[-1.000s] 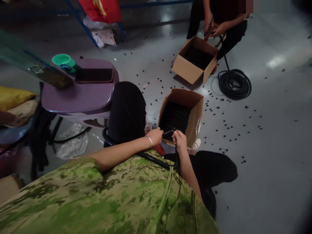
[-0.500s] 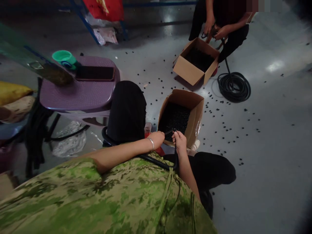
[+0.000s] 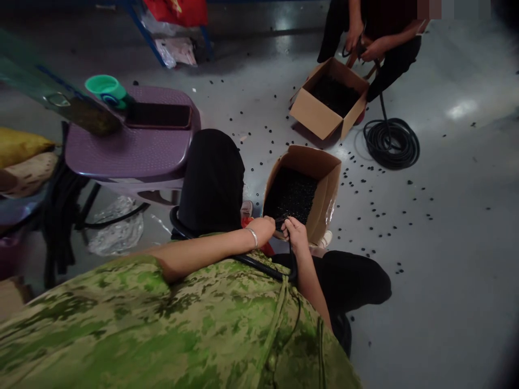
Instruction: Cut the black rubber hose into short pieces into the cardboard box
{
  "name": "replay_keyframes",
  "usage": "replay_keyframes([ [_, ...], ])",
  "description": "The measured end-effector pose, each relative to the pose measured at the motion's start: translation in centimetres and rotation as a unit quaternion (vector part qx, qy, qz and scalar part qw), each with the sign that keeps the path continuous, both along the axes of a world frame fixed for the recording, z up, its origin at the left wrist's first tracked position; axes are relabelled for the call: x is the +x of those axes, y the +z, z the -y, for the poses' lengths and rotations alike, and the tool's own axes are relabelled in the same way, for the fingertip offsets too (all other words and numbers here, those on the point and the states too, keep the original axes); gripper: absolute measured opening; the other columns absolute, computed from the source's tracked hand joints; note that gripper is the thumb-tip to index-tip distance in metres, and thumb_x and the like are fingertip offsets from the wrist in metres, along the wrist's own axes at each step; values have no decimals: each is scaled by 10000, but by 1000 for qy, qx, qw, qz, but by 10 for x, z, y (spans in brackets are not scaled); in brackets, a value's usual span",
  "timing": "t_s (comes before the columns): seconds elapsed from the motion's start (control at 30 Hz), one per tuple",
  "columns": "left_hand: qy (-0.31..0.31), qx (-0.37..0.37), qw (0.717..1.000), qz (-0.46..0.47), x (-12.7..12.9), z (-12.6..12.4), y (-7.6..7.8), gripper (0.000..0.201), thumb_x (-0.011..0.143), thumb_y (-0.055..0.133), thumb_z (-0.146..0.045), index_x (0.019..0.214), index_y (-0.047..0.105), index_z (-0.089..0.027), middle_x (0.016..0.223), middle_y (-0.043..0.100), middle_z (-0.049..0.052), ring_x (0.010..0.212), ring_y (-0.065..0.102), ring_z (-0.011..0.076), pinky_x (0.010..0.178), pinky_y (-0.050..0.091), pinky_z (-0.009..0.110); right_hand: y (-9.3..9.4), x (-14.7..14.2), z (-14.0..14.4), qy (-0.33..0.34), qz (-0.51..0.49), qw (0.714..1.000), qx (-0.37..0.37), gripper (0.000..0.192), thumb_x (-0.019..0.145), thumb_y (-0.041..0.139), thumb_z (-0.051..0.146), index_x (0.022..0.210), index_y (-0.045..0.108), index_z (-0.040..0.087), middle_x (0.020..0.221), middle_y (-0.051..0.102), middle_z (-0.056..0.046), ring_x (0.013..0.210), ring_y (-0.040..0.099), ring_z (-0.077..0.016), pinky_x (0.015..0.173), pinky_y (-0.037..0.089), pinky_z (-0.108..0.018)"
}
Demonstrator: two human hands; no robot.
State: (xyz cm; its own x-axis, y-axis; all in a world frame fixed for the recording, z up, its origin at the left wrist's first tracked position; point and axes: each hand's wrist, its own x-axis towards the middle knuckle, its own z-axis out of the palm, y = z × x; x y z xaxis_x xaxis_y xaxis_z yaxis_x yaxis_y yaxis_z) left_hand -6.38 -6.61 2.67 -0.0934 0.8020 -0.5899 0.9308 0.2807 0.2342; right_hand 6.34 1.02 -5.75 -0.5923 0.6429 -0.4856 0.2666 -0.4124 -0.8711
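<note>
My left hand (image 3: 263, 231), with a silver bangle at the wrist, is closed around scissors; only their dark blades (image 3: 280, 219) show, pointing right, and the handles are hidden in the fist. My right hand (image 3: 295, 234) pinches the end of a black rubber tube (image 3: 263, 266) right by the blade tips. From there the tube drops, bends and runs left across my lap. Below both hands stands an open cardboard box (image 3: 326, 208) that contains many small black pieces (image 3: 291, 194).
A purple stool (image 3: 133, 154) at left bears a phone (image 3: 160, 115), a green cup (image 3: 106, 93) and a large bottle (image 3: 77, 111). Opposite, a co-worker's hands (image 3: 375, 49) work above another box (image 3: 318, 116), near a coiled black tube (image 3: 392, 143). Black bits are scattered over the floor.
My right hand has shifted slightly left, bringing the tube end closer to my left hand. The blades appear shorter between the hands now.
</note>
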Motion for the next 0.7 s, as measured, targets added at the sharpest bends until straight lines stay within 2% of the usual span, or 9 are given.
replay_keyframes([
  [0.1, 7, 2, 1000, 10, -1, 0, -3, 215, 846, 484, -31, 1033, 590, -26, 985, 644, 233, 946, 680, 273, 784, 557, 349, -1, 0, 0, -8, -15, 1000, -17, 322, 739, 635, 487, 677, 562, 180, 531, 506, 43, 398, 359, -54, 346, 258, -175],
  [0.23, 19, 12, 1000, 22, -3, 0, -6, 184, 852, 519, -78, 1015, 596, -42, 961, 654, 218, 934, 684, 267, 802, 552, 345, -2, 0, 0, -21, -41, 998, -37, 307, 727, 656, 478, 755, 572, 183, 583, 532, 45, 403, 355, -50, 349, 261, -175],
  [0.43, 15, 4, 1000, 22, -5, 1, -9, 188, 857, 501, -78, 1009, 608, -45, 925, 672, 208, 920, 691, 262, 801, 555, 345, -1, 3, -4, -2, -44, 997, -57, 339, 714, 669, 497, 802, 569, 186, 577, 503, 54, 406, 331, -49, 350, 246, -172],
  [0.6, 12, 8, 1000, 23, -5, 0, -9, 194, 853, 505, -75, 1016, 606, -49, 931, 673, 206, 915, 692, 257, 793, 553, 338, 1, 4, -5, 2, -20, 1000, -9, 343, 737, 647, 507, 828, 591, 182, 572, 494, 49, 413, 322, -51, 356, 234, -179],
  [0.7, 11, 7, 1000, 22, -5, 1, -9, 189, 855, 510, -82, 1017, 604, -55, 929, 673, 200, 914, 690, 254, 795, 549, 336, 0, 3, -5, -6, -33, 999, -13, 345, 735, 653, 505, 855, 600, 186, 576, 492, 57, 412, 323, -49, 360, 233, -178],
])
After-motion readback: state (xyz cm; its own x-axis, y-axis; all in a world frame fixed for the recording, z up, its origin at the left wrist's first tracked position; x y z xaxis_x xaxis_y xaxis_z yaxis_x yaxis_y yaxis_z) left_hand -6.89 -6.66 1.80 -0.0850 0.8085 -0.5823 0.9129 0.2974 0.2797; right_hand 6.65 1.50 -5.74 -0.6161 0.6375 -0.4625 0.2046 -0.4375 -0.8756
